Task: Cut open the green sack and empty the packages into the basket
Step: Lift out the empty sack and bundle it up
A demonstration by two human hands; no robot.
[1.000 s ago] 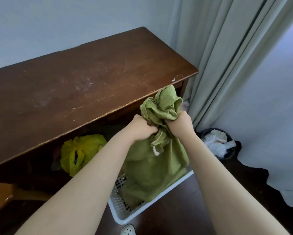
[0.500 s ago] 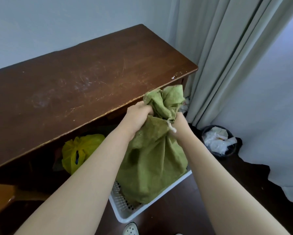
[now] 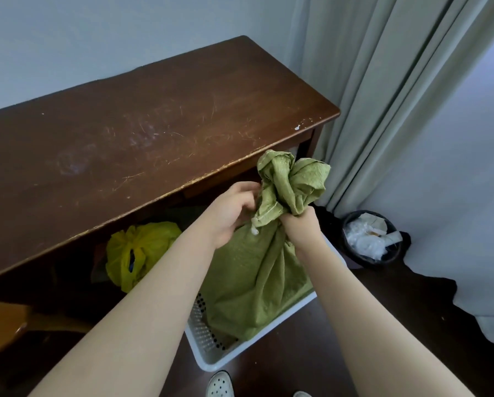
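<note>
Head view: the green sack [image 3: 254, 276] stands upright in the white perforated basket [image 3: 200, 322] on the floor, below the wooden table's [image 3: 154, 124] front edge near its right corner, likely so that spilled packages land inside. The right hand [image 3: 297, 224] clenches the tied neck to steady it. The left hand [image 3: 225, 216] curls beside the white tie string [image 3: 254, 231], but whether it actually pinches anything cannot be told.
</note>
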